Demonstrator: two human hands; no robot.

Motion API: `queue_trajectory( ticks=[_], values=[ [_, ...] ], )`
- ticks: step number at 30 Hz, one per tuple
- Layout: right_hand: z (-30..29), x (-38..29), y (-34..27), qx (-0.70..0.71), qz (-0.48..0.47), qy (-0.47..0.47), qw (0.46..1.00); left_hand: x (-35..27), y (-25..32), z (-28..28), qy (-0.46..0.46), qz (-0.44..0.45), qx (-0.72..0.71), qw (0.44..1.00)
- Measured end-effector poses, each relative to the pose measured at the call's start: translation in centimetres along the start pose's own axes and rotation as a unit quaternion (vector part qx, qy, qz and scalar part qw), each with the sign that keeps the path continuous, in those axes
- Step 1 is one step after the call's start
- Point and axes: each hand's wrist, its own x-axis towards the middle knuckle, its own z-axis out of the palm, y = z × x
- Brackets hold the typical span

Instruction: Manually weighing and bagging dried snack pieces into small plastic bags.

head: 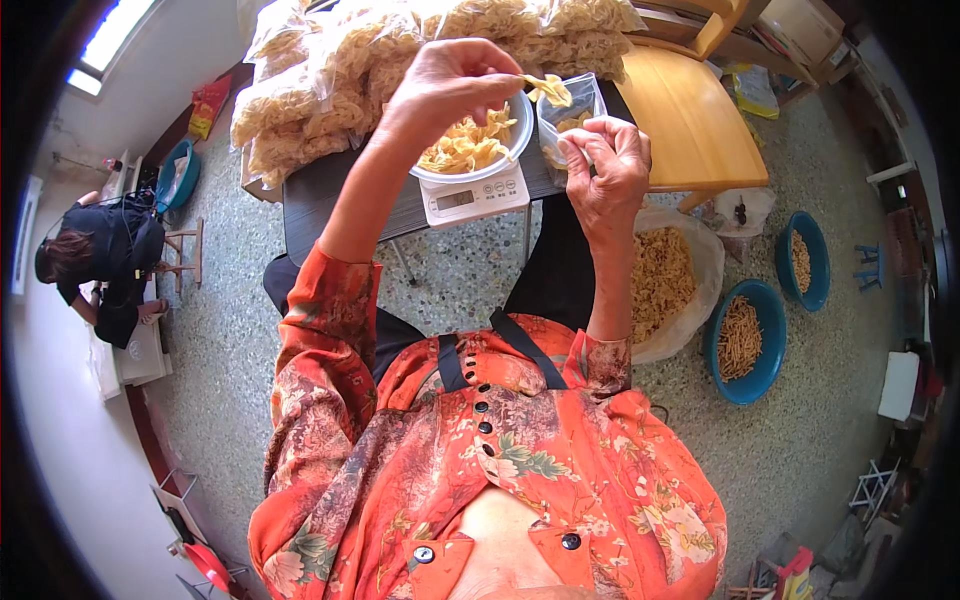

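Observation:
My left hand [469, 79] pinches a pale yellow dried piece [551, 91] between thumb and fingertips, over the gap between bowl and bag. My right hand [611, 161] has its fingers curled at the near rim of a clear plastic bag [574, 94], which stands open with some pieces inside. Left of the bag, a white bowl [527, 124] holds more curled yellow pieces [469, 146]. The bowl rests on a white digital kitchen scale [480, 199] at the near edge of a dark table [337, 191]; its display is too blurred to read.
Filled clear bags [330, 82] are stacked behind the bowl. A wooden chair [682, 120] stands right of the table. On the floor at right are a large open bag of flakes [660, 281] and blue basins [776, 352]. Another person [112, 240] sits far left.

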Motion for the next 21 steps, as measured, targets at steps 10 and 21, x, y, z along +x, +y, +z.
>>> queue_trajectory(
  ticks=[10,21],
  values=[
    [-0.3,0.0,0.3,-0.003,0.006,0.014,1.0,1.6,1.0,1.0,0.073,0.075,0.123,0.987],
    [-0.3,-0.2,0.3,-0.006,0.004,0.004,1.0,-1.3,-1.7,-7.9,0.073,0.049,0.368,0.926]
  ],
)
